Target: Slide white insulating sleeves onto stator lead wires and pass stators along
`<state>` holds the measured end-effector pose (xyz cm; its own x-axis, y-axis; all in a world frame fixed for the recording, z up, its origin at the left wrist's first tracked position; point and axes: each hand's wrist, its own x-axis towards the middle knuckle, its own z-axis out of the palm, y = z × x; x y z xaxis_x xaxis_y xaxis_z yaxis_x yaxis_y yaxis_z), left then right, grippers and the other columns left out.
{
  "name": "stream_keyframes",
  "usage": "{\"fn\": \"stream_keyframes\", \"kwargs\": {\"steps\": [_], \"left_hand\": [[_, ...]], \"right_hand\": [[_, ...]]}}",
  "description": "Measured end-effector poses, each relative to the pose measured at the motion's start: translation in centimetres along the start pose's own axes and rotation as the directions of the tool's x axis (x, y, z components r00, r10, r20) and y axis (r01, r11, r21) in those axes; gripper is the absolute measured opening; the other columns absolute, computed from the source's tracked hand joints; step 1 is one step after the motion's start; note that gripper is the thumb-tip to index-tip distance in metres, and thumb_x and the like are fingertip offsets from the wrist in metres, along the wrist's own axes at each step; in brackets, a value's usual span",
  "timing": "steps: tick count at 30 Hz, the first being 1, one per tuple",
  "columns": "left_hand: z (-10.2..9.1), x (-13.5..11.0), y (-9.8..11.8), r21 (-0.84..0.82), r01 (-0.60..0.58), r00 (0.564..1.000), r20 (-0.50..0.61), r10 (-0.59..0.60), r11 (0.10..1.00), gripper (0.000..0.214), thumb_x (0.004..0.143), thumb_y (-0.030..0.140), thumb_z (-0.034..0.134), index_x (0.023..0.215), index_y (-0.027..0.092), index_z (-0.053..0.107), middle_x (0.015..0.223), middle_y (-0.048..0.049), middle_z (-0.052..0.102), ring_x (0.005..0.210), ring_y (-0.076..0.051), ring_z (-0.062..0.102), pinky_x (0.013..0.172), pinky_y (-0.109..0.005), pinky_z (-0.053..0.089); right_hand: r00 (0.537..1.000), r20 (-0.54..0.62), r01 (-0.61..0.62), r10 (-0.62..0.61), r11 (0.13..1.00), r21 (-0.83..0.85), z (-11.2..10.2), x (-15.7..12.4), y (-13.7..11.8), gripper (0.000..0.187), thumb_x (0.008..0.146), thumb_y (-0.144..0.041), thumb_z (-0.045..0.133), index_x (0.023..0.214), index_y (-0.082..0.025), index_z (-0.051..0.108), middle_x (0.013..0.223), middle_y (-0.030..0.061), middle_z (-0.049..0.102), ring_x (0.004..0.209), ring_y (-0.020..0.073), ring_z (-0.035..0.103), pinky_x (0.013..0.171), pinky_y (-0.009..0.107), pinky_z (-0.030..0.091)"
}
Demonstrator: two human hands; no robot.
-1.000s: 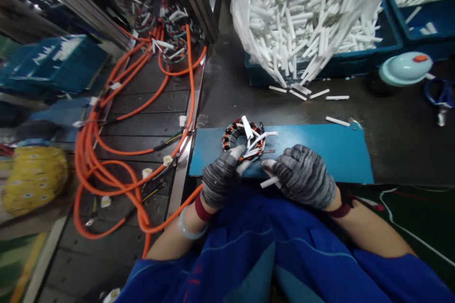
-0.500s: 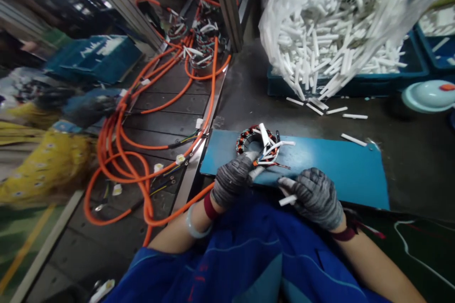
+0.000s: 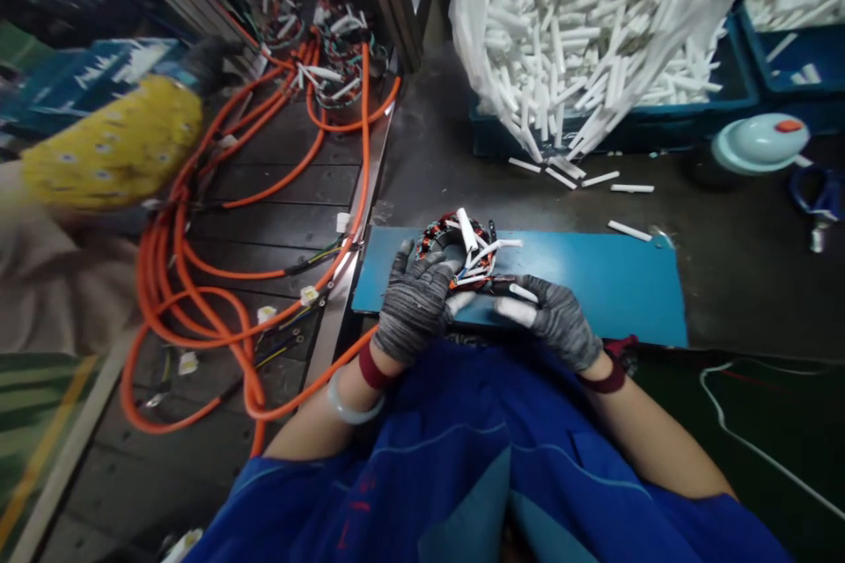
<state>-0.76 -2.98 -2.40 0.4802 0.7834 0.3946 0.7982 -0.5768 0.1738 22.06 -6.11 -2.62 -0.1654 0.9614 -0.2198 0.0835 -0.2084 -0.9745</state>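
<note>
A round motor stator (image 3: 441,241) with copper windings and several white sleeves on its leads lies on a blue mat (image 3: 607,281). My left hand (image 3: 413,299), in a grey knit glove, rests on the stator's near edge with the fingers curled on it. My right hand (image 3: 551,317), gloved too, is beside the stator on the right. Its thumb and fingers pinch a white sleeve (image 3: 525,292) near the lead ends.
A clear bag of white sleeves (image 3: 581,26) sits in a blue bin behind the mat; loose sleeves (image 3: 630,231) lie on the dark bench. Orange cables (image 3: 217,281) fill the conveyor at left. A co-worker's yellow sleeve (image 3: 112,149) reaches in there. A pale lid (image 3: 759,143) lies at right.
My right hand has moved up from the mat's near edge to the stator leads with the sleeve. My left hand shifted further over the stator. The yellow sleeve at left moved upward.
</note>
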Motion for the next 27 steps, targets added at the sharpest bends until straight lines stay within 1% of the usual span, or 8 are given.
{"fn": "stream_keyframes", "kwargs": {"steps": [5,11,13,15,18,22,25,27], "left_hand": [[0.7,-0.3,-0.5,-0.029,-0.019,0.999,-0.046,0.018,0.999,0.029,0.095,0.039,0.069,0.111,0.015,0.07,0.108,-0.0111,0.079,0.113,-0.028,0.073,0.124,-0.059,0.035],[0.8,-0.4,-1.1,-0.095,0.006,1.0,-0.001,-0.006,0.995,0.035,0.09,0.045,0.075,0.111,0.017,0.072,0.108,-0.0096,0.079,0.11,-0.027,0.074,0.124,-0.056,0.037],[0.8,-0.5,-1.2,-0.099,0.002,1.0,-0.001,-0.003,0.995,0.034,0.09,0.042,0.075,0.114,0.017,0.071,0.111,-0.0099,0.078,0.112,-0.026,0.073,0.124,-0.055,0.038],[0.7,-0.5,-1.0,-0.102,-0.01,1.0,0.009,0.011,0.995,0.035,0.091,0.04,0.074,0.116,0.017,0.071,0.113,-0.0105,0.078,0.114,-0.026,0.072,0.124,-0.054,0.039],[0.6,-0.4,-0.6,-0.1,-0.008,0.999,0.037,0.012,0.995,0.036,0.092,0.041,0.073,0.118,0.016,0.071,0.115,-0.011,0.078,0.118,-0.025,0.071,0.125,-0.053,0.038],[0.3,0.0,-0.3,-0.085,0.02,0.994,0.113,-0.01,0.996,0.035,0.095,0.042,0.068,0.121,0.019,0.07,0.118,-0.0092,0.077,0.122,-0.023,0.068,0.129,-0.051,0.031],[0.0,0.2,-0.2,-0.097,0.034,0.985,0.17,-0.017,0.995,0.038,0.094,0.044,0.069,0.123,0.02,0.069,0.12,-0.0088,0.076,0.124,-0.024,0.067,0.131,-0.053,0.026],[-0.4,0.3,0.0,-0.102,0.028,0.985,0.175,-0.009,0.994,0.045,0.092,0.048,0.071,0.124,0.017,0.068,0.119,-0.0107,0.076,0.124,-0.025,0.067,0.131,-0.053,0.025]], "right_hand": [[0.999,-0.034,0.035,-0.033,0.997,0.063,0.5,1.7,1.2,0.028,0.082,-0.045,0.076,0.099,-0.023,0.079,0.101,0.0041,0.081,0.095,0.0232,0.077,0.092,0.037,0.062],[0.932,-0.204,0.214,-0.298,0.91,-0.354,-0.9,3.0,1.7,0.03,0.087,-0.048,0.066,0.095,-0.023,0.08,0.098,0.0101,0.08,0.094,0.0269,0.074,0.097,0.044,0.057],[0.96,-0.151,0.187,-0.234,0.944,-0.272,-1.4,2.7,1.3,0.031,0.089,-0.048,0.065,0.099,-0.022,0.08,0.1,0.0083,0.08,0.094,0.0255,0.074,0.095,0.042,0.058],[0.993,0.012,0.118,-0.118,0.984,-0.131,-1.6,2.1,0.8,0.034,0.091,-0.048,0.065,0.11,-0.022,0.078,0.106,0.0058,0.08,0.098,0.0243,0.075,0.094,0.04,0.059],[0.967,0.248,0.063,-0.053,0.997,-0.034,-1.4,1.4,0.5,0.039,0.093,-0.047,0.066,0.124,-0.025,0.075,0.119,0.0051,0.078,0.113,0.0258,0.072,0.104,0.043,0.056],[0.984,0.116,0.151,-0.136,0.98,-0.127,-1.0,1.9,1.5,0.03,0.088,-0.049,0.072,0.107,-0.027,0.08,0.105,0.0051,0.081,0.097,0.0278,0.077,0.088,0.042,0.063],[0.929,-0.037,0.321,-0.367,0.854,-0.41,-1.3,2.7,2.4,0.035,0.091,-0.054,0.067,0.101,-0.023,0.081,0.093,0.0077,0.081,0.082,0.0282,0.076,0.071,0.04,0.061],[0.816,-0.006,0.452,-0.577,0.647,-0.614,-1.6,3.2,2.6,0.041,0.098,-0.054,0.057,0.102,-0.021,0.08,0.09,0.0093,0.08,0.078,0.0272,0.073,0.068,0.039,0.057]]}}
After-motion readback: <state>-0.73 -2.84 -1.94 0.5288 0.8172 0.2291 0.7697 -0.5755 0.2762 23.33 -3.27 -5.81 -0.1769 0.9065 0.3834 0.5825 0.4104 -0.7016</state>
